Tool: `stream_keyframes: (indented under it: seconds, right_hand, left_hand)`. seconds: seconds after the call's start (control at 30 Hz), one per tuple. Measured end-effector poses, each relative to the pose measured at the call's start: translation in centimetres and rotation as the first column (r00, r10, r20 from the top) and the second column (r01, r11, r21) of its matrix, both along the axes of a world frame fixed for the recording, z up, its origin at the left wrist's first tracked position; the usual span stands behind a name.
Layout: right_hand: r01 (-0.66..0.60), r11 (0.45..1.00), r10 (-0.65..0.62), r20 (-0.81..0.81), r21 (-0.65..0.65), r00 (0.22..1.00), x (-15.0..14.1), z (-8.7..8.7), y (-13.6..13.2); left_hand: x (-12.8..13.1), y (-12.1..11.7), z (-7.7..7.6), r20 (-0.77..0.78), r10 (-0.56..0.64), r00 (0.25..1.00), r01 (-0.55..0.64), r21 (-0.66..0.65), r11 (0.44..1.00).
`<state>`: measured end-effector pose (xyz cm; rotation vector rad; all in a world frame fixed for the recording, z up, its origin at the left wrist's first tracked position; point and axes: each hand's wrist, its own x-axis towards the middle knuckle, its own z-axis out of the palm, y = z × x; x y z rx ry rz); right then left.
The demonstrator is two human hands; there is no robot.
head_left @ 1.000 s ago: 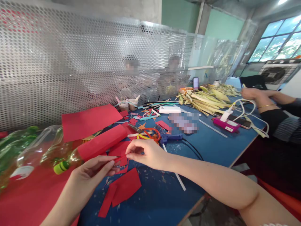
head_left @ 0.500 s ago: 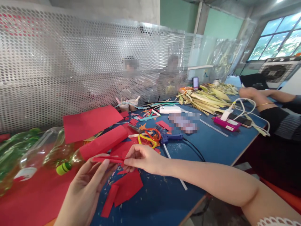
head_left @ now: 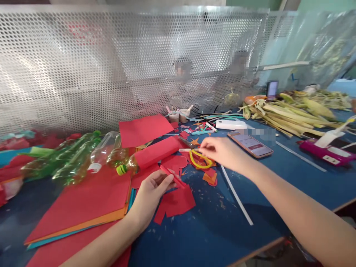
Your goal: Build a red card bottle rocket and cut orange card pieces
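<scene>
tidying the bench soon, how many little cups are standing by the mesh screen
2. The left cup and the right cup stand side by side in front of the mesh screen. Others could be hidden behind the clutter.

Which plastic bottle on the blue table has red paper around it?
The plastic bottle with the yellow-green cap, nearest the left hand; the other bottles show bare plastic.

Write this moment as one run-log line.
left hand: holds red paper strip | right hand: at yellow-handled scissors, grip unclear | nearby: red-wrapped bottle, phone
</scene>
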<state>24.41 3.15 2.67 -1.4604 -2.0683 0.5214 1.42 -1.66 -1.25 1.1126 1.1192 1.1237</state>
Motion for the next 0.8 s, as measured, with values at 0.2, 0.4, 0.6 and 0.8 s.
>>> stream_keyframes:
  seconds: [0.2,0.4,0.6,0.8]
  right_hand:
    - [0.006,0.998,-0.006,-0.006,-0.059,1.000,1.5,0.7,0.6]
    - [-0.500,0.821,0.371,-0.410,-0.274,0.833,-2.6,-1.6,-1.7]
    - [-0.489,0.824,0.274,-0.555,-0.285,0.785,-3.8,-2.5,-2.0]
    - [-0.362,0.917,0.253,-0.461,-0.165,0.851,-3.4,-2.5,-1.3]
  left_hand:
    - [-0.1,0.3,-0.5,0.034,-0.054,0.998,0.054,0.001,0.999]
    - [0.1,-0.3,0.3,0.156,-0.048,0.987,0.048,0.004,0.999]
    - [0.0,-0.2,0.9,0.216,-0.057,0.975,0.061,-0.008,0.998]
    - [-0.1,0.3,0.4,0.111,-0.020,0.994,0.026,-0.058,0.998]
